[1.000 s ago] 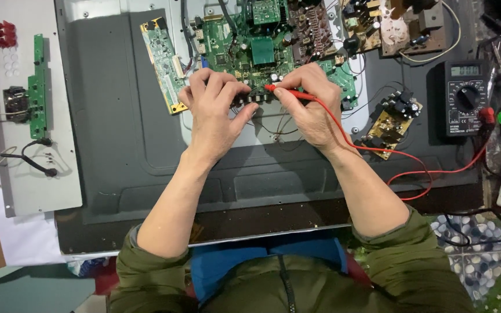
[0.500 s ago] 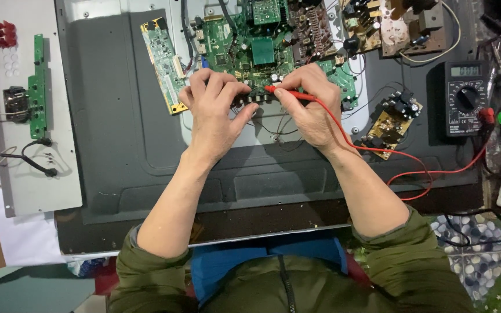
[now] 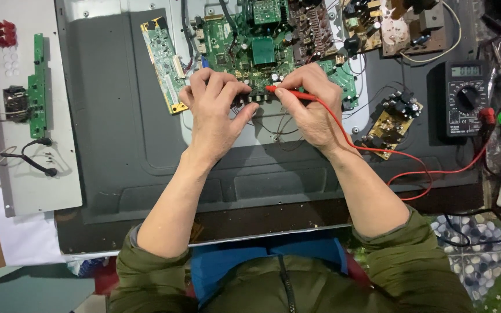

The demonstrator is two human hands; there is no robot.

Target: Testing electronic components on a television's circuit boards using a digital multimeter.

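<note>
While pinched in right hand (image 3: pixel 314 110), red probe (image 3: pixel 282 93) — tip leftward — meets green board (image 3: pixel 262 52).

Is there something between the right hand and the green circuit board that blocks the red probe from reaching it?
Nothing visible does. The right hand holds the red probe with its tip at the lower edge of the green circuit board. The left hand rests beside it, on the same edge, not across the probe.
</note>
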